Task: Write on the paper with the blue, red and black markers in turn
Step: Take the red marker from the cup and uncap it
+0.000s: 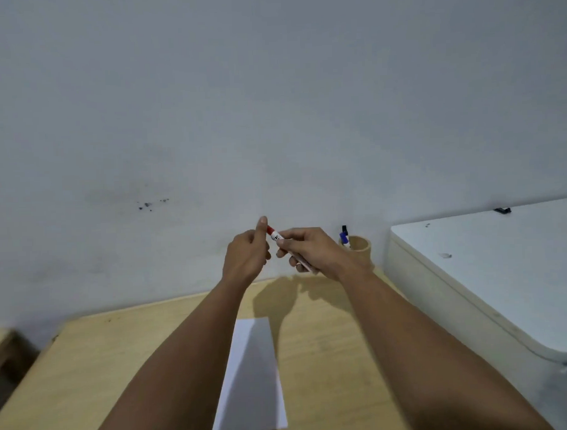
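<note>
A red marker [274, 234] with a white barrel is held up above the far edge of the table, its red cap pointing up and left. My right hand [312, 250] grips the barrel. My left hand [248, 254] is at the cap end, thumb raised against the red cap, fingers curled. A white sheet of paper [252, 376] lies on the wooden table [120, 365] between my forearms. A blue marker [343, 237] and a black marker [344, 228] stand in a wooden cup [360, 246] behind my right hand.
A white cabinet or appliance top [486, 272] rises at the right of the table. A plain wall [272, 102] stands right behind the table. A lower wooden piece [4, 347] sits past the table's left edge.
</note>
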